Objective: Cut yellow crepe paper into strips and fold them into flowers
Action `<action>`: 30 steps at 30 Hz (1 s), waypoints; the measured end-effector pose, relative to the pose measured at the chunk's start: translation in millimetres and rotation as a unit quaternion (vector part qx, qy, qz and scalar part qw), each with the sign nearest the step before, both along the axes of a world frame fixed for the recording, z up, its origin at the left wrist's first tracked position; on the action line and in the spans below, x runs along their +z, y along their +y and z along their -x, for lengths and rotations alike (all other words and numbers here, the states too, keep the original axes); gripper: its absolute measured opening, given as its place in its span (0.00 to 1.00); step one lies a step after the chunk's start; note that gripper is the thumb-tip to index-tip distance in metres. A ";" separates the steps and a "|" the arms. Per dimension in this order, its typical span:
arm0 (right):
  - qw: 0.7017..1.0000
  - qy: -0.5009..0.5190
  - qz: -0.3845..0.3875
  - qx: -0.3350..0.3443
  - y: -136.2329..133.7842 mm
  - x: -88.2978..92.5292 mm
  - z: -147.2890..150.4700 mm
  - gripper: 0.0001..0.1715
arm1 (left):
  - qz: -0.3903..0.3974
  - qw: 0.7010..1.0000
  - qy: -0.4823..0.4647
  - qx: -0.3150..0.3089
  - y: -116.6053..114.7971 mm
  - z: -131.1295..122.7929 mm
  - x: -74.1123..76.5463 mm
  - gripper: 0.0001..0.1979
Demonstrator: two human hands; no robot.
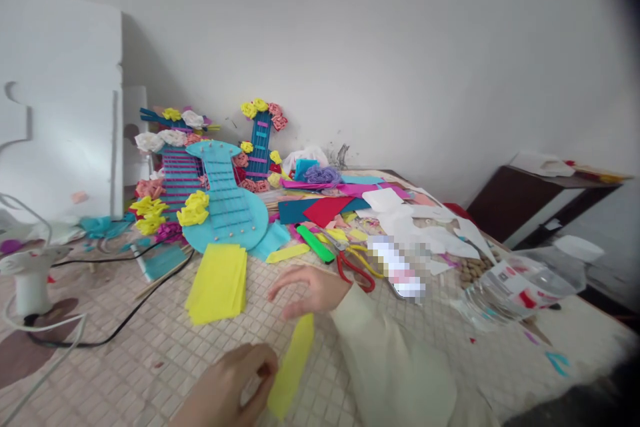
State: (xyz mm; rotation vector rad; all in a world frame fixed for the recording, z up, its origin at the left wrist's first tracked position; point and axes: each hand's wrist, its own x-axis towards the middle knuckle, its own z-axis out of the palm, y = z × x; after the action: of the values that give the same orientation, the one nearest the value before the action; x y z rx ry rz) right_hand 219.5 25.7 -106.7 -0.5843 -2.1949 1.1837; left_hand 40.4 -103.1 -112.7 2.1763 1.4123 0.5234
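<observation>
A long yellow paper strip [293, 363] lies on the small-tiled tabletop [150, 347] between my hands. My left hand [227, 387], at the bottom edge, has its fingers closed in a pinch on the near end of the strip. My right hand [305, 290], in a cream sleeve, hovers just past the strip's far end. Its fingers are apart and slightly curled, and it holds nothing. A stack of yellow paper sheets [217, 283] lies to the left of my right hand.
A teal guitar-shaped craft [227, 203] with paper flowers [193, 210] stands behind the stack. Red-handled scissors [355, 267], a green marker [315, 243] and paper scraps lie to the right. A plastic bottle [520, 280] lies far right. A white glue gun [30, 273] and black cable [125, 317] are on the left.
</observation>
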 end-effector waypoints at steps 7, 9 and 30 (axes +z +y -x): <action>0.997 -0.068 0.043 0.012 -11.3 5.2 1.2 0.09 | 0.015 0.999 -0.044 0.018 56.1 4.0 39.6 0.09; 0.997 -0.051 0.048 -0.037 -9.7 3.0 1.4 0.09 | 0.030 0.993 -0.102 0.049 71.2 3.4 36.6 0.09; 0.929 0.134 0.192 -0.286 -30.2 -16.8 28.4 0.05 | 0.249 0.866 -0.390 0.189 68.3 -1.5 -13.8 0.16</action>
State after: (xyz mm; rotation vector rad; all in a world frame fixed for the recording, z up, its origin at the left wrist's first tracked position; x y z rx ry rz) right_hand 191.1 -4.5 -123.5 -1.0660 -1.4206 1.2717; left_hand 41.8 -34.8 -126.5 1.0690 1.2896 0.9232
